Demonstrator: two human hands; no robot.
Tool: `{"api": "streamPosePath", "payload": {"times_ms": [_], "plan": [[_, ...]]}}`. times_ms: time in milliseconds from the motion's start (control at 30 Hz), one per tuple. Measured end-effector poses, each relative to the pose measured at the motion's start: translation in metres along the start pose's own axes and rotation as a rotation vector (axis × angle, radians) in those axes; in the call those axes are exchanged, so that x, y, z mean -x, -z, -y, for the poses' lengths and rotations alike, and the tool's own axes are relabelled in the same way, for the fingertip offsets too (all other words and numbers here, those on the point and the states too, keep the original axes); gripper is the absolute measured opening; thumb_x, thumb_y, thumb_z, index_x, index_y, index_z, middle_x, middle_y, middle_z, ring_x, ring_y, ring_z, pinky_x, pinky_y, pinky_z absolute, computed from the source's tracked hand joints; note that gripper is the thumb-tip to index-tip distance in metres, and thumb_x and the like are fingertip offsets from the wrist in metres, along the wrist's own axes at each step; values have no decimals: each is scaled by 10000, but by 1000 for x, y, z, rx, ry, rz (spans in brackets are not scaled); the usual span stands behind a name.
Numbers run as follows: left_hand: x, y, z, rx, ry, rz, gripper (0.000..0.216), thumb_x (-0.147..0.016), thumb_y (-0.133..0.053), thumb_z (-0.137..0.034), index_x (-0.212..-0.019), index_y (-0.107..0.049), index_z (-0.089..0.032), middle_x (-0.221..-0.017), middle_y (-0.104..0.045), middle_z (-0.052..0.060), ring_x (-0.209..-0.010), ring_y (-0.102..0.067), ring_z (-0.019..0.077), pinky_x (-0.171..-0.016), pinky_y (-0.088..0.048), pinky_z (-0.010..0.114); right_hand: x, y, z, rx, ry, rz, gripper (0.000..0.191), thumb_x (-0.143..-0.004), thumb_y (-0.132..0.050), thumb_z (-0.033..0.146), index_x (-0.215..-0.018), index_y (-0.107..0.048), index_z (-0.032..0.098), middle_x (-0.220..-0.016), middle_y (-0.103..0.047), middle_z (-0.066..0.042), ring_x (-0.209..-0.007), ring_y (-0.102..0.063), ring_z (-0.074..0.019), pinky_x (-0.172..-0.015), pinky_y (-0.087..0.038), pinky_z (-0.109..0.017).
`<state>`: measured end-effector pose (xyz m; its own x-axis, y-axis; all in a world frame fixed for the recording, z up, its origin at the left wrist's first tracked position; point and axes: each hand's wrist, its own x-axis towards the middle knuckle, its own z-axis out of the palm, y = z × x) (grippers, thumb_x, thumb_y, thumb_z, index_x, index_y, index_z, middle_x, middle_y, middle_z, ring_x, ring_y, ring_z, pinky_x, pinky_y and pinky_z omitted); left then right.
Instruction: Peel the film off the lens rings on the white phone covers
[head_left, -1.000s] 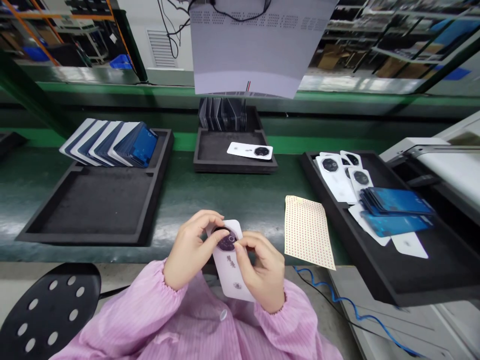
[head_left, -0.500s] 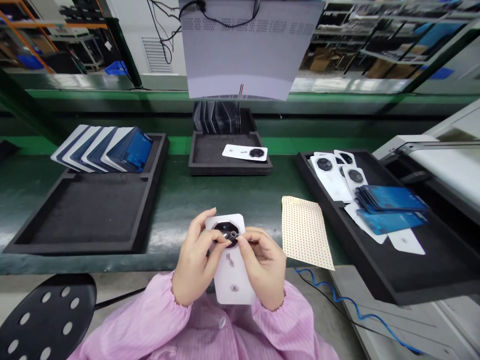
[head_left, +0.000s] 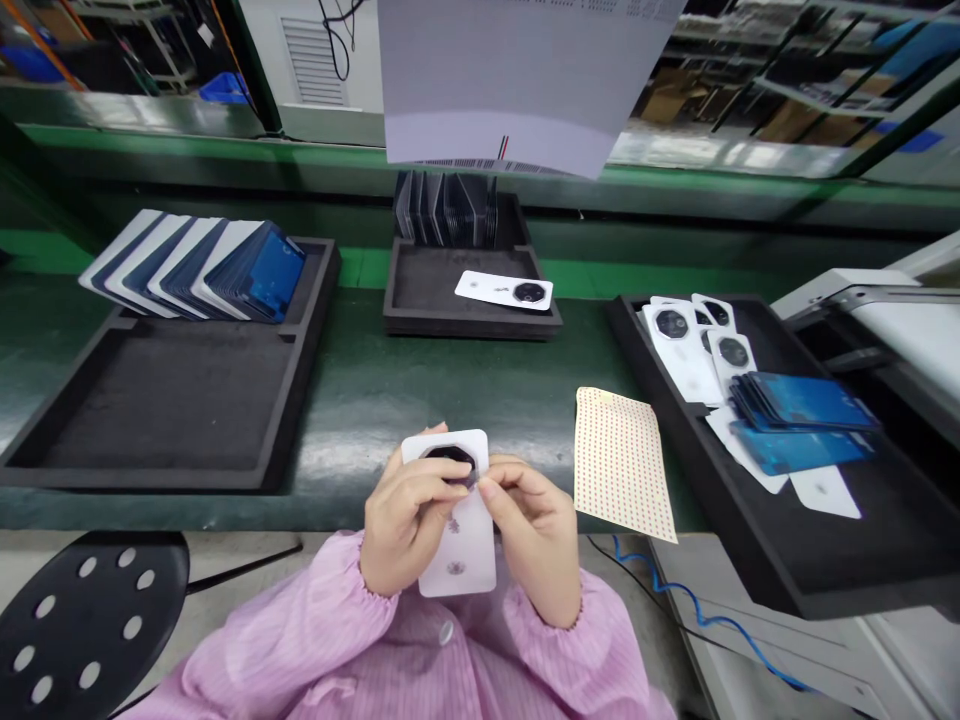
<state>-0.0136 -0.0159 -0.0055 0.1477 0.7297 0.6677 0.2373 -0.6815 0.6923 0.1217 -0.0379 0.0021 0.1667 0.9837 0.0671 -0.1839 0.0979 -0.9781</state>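
A white phone back cover [head_left: 459, 560] with a black camera ring [head_left: 448, 455] is held upright in front of my chest. My left hand [head_left: 409, 510] is closed on its left side, with fingers behind the top and others bent across the ring. At the right edge, beside the ring, the thumb and forefinger of my right hand [head_left: 532, 520] are pinched together on the cover. Any small piece between my fingertips is hidden. To the right of my hands lies a cream sheet with rows of small red dots [head_left: 622, 460].
At left a black tray [head_left: 300, 410] bears a row of blue-and-white panels [head_left: 202, 270]. A smaller tray [head_left: 472, 325] at back holds dark panels [head_left: 446, 210] and one white cover [head_left: 502, 290]. The right tray [head_left: 750, 540] carries white covers [head_left: 679, 350] and blue-filmed panels [head_left: 810, 400]. A black stool [head_left: 97, 620] stands lower left.
My left fingers have moved across the camera ring, covering its lower part. The dark piece seen between my fingertips is now hidden. The camera view has shifted slightly.
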Motion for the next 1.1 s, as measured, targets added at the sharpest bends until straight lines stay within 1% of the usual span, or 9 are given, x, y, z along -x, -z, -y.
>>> {"api": "streamPosePath", "payload": {"times_ms": [67, 233, 333, 467, 533, 700, 800, 933, 1100], "plan": [[4, 0, 2, 14, 12, -35, 260, -738, -632, -3, -886, -572, -208, -836, -715, -16, -800, -687, 158, -991, -433, 497, 0, -1, -1, 18, -15, -18, 73, -797, -624, 176, -731, -646, 197, -811, -627, -7, -752, -595, -110, -661, -478, -192], [8, -4, 2, 40, 101, -98, 348, -810, -596, -133, -1133, -537, -247, -801, -736, -4, -1028, -628, 228, -1032, -348, 579, -1, -5, -2, 8, -23, -64, 69, -795, -625, 183, -730, -643, 196, -814, -631, -11, -757, -594, -117, -675, -476, -206], [6, -10, 1, 28, 166, -156, 380, -782, -602, -68, -1107, -546, -257, -788, -721, -17, -980, -639, 210, -1036, -345, 567, -1, -7, -1, -3, -8, -81, 67, -795, -624, 183, -732, -644, 196, -818, -630, -12, -767, -595, -120, -690, -478, -214], [3, -14, 0, 8, 160, -203, 409, -720, -647, -48, -1074, -555, -232, -1042, -638, 49, -1015, -592, 204, -913, -470, 435, -1, -6, 1, -5, 5, -107, 62, -789, -626, 189, -729, -641, 193, -824, -628, -15, -771, -596, -126, -701, -482, -228], [4, -14, -1, 18, 165, -195, 364, -732, -643, -73, -1051, -561, -229, -1030, -631, 51, -990, -587, 200, -865, -483, 398, -1, -4, 1, -3, 6, -124, 60, -785, -629, 196, -726, -639, 190, -824, -627, -20, -764, -598, -132, -686, -488, -235], [7, -14, -2, 48, 213, -142, 388, -821, -546, -100, -1173, -513, -260, -826, -648, 3, -890, -592, 181, -883, -461, 414, -1, -4, 3, 35, 31, -139, 62, -785, -627, 206, -731, -633, 177, -823, -627, -38, -759, -606, -148, -672, -505, -256], [-2, -11, -1, -153, 100, -198, 420, -806, -543, -71, -1173, -543, -274, -889, -579, 15, -938, -548, 185, -968, -409, 486, 0, -5, 4, 87, 67, -140, 67, -794, -618, 204, -736, -625, 171, -828, -624, -48, -777, -607, -153, -683, -512, -262], [-19, -1, -3, -505, 54, -34, 300, -761, -641, -153, -1049, -634, -238, -1080, -510, 80, -1170, -400, 295, -994, -355, 542, 2, -3, 3, 145, 92, -131, 73, -812, -599, 215, -762, -620, 167, -860, -608, -62, -769, -607, -156, -586, -509, -233], [-24, 5, -6, -520, 69, 61, 208, -780, -641, -173, -977, -661, -234, -1110, -554, 79, -1229, -391, 308, -997, -361, 541, 2, -2, 3, 220, 131, -99, 76, -824, -577, 191, -760, -614, 171, -843, -604, -54, -734, -602, -141, -528, -497, -206]]}}
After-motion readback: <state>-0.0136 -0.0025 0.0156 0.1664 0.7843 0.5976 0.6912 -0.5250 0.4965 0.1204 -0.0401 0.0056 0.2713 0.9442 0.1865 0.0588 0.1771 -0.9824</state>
